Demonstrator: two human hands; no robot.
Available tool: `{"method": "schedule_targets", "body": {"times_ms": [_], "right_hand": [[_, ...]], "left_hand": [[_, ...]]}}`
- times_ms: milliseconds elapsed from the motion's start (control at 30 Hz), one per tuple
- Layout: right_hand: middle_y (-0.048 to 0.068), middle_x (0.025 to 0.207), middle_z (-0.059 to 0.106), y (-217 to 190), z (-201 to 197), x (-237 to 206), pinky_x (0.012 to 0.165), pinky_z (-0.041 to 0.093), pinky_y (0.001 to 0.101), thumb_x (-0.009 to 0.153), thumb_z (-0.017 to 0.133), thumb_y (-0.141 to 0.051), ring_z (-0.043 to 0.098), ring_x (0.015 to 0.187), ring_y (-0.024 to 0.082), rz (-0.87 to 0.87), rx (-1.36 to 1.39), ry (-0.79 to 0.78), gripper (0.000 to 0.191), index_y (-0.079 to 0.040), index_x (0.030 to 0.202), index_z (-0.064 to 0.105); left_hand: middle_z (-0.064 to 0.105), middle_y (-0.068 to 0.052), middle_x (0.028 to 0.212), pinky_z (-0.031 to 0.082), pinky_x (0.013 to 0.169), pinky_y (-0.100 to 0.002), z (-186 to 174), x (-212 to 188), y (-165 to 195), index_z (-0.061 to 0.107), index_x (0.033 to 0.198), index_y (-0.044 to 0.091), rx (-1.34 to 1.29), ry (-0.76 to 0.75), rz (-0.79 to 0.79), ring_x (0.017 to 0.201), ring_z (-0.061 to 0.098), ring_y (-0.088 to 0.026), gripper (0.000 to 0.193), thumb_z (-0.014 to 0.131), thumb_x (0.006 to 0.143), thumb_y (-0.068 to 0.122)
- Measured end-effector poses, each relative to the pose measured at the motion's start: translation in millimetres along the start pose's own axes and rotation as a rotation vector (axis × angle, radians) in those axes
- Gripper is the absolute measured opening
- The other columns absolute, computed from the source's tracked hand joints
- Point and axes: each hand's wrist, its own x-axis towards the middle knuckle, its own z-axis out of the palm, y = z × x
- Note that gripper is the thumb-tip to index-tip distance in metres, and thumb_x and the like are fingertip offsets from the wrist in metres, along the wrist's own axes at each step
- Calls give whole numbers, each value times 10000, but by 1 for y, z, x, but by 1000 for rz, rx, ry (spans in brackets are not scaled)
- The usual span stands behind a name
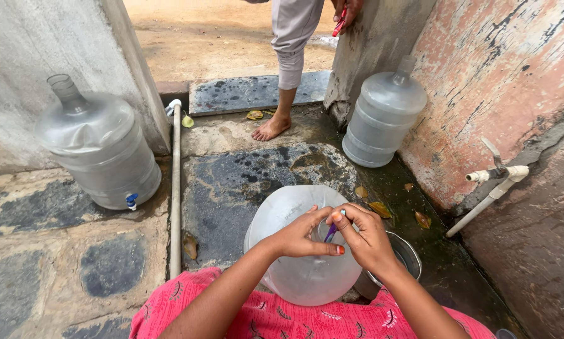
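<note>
Nearest the camera is a pink patterned dress [282, 317], and both forearms reach forward from it over a big clear water jug [300, 251] that lies tipped between the knees, its mouth turned up under the hands. The left hand [304, 233] curls around the neck of the jug, thumb and fingers closed on it. The right hand [363, 235] sits just beside the left one, touching it, fingers pinched shut on a thin purple brush [330, 233] — only a short bit of the handle shows between the two hands, pointing down into the mouth of the jug. Just right of the right hand and a little below it, a steel bowl [407, 254] stands on the wet ground, half hidden behind the wrist.

Beyond the hands lies a dark wet stone slab [244, 182] with a few yellow leaves [379, 208] to the right of it. Further right of the right hand a white pipe with a tap [495, 176] sticks out of the peeling pink wall [501, 81]. Well to the left of the left hand stands a second jug with a small blue tap [103, 147], and a grey pipe [176, 188] runs along the ground beside it. Ahead and to the right, a third jug [382, 113] stands upright against the wall.

Farthest off, another person's bare foot [270, 129] rests on the step — their hand [344, 12] holds something red at the top edge.
</note>
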Motion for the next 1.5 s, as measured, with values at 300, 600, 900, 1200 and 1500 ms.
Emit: {"method": "schedule_targets", "body": {"times_ms": [300,600,900,1200,1500], "right_hand": [[74,890,720,-28,-54,-14,756,515,306,1029,561,-229,648,820,152,-122,69,181,285,-18,915,714],[77,792,693,11,-3,43,698,511,314,1017,569,-277,658,738,166,29,-53,-49,324,-4,915,711],[52,877,671,-43,-58,21,768,503,294,1093,509,-289,640,823,136,-175,-51,162,356,-20,911,655],[80,838,682,0,-13,46,721,508,326,1066,504,-316,667,786,176,-105,-73,10,396,-3,883,665],[73,843,657,-28,-37,18,743,490,333,1084,495,-304,640,802,191,-257,-163,122,380,-25,879,651]], "left_hand": [[682,-85,1272,68,1276,-579,-8,7,2,592,1274,108,4,-47,-29,1339,589,-258,672,792,790,528],[435,-161,1589,32,1283,-539,-18,23,-30,303,1592,84,-64,-91,4,1547,315,-306,975,761,867,548],[640,-83,1304,159,1273,-440,-39,35,-21,571,1302,119,-123,-139,1,1371,540,-250,613,736,871,523],[626,-101,1281,352,1195,-403,-40,26,-22,563,1261,79,-119,-103,-46,1338,535,-252,583,804,866,433],[623,-76,1303,388,1148,-377,-44,19,-9,576,1318,101,-171,-108,-86,1316,552,-220,618,805,835,411]]}}
